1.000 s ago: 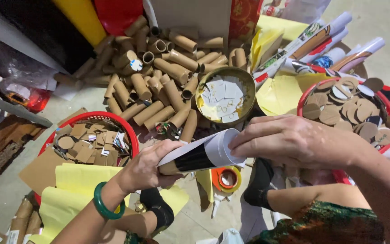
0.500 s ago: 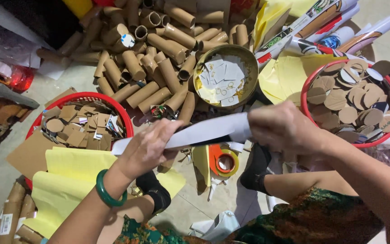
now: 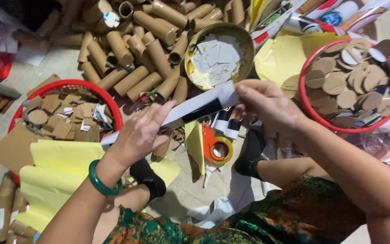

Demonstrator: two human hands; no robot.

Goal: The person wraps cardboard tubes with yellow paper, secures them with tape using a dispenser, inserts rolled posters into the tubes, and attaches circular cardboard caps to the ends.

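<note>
In the middle of the frame, a long white-and-black paper strip (image 3: pixel 195 110) stretches between both hands above the floor. The left hand (image 3: pixel 138 133) presses flat along its lower left end with fingers spread, while the right hand (image 3: pixel 267 106) pinches its upper right end between fingertips. The strip looks thin, light and floppy, likely to crease or tear, so it seems best gripped at the ends and kept taut. At the left, a red basket (image 3: pixel 84 84) holds cardboard scraps. At the right, another red basket (image 3: pixel 304 97) is full of round cardboard discs. At upper centre, a brass-coloured bowl (image 3: pixel 244 38) contains small white paper pieces, beside a heap of cardboard tubes (image 3: pixel 136 49). An orange tape dispenser (image 3: pixel 215 147) lies below the strip.
</note>
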